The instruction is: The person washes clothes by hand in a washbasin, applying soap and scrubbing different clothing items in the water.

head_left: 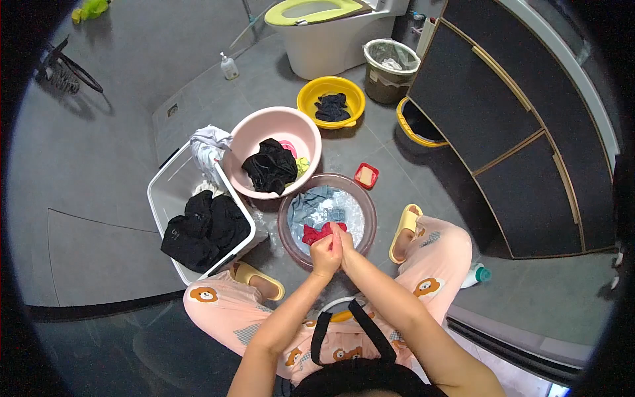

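My left hand point(325, 252) and my right hand point(345, 246) are pressed together, both closed on a small red cloth point(313, 233). They are over the near side of a clear brownish basin point(293, 242) of soapy water. A blue-grey garment point(309, 203) soaks in the far part of that basin.
A pink basin point(271, 125) holds black clothing, a white bin point(165, 195) holds more black clothes, and a yellow basin point(322, 88) holds a dark item. A red soap dish point(366, 175) sits beside the basin. A toilet point(331, 33), waste bin point(390, 63) and dark cabinet point(522, 132) stand behind.
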Available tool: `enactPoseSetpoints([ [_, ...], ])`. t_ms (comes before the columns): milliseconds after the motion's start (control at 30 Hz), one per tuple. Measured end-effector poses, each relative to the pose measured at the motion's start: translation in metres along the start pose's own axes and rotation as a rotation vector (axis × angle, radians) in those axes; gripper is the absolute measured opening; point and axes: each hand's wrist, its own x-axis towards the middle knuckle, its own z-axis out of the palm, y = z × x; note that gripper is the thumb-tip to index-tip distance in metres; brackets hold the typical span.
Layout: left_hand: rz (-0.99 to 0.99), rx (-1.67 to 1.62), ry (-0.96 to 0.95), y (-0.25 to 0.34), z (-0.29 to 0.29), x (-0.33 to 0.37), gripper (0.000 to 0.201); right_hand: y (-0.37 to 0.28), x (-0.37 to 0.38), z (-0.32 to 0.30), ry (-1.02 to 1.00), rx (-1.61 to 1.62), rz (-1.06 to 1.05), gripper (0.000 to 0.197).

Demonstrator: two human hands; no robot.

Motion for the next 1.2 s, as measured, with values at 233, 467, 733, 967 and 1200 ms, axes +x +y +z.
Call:
enactPoseSetpoints([
  [233, -0.297, 0.264, 0.121, -0.045, -0.052, 0.031, 0.034, -0.015, -0.052, 0.02, -0.409, 0.135, 0.28, 0.027],
  [467, -0.333, 0.17, -0.671, -0.03, -0.063, 0.025, 0.053, -0.047, 0.02, -0.018, -0.327, 0.371, 0.227, 0.03],
  [733, -0.365, -0.046, -0.472, -0.045, -0.068, 0.034, 0.032, -0.007, 0.008, -0.006, -0.218, 0.364, 0.282, 0.03],
  [967, 0.111, -0.093, -0.334, 0.042, -0.023, -0.01, 0.011, -0.022, 0.011, -0.006, -0.095, 0.003, 0.098, 0.039],
  [1200, 0.036, 0.361, -0.001, -0.012, -0.038, 0.019, 0.023, 0.002, -0.043, 0.023, -0.26, 0.146, 0.19, 0.019],
])
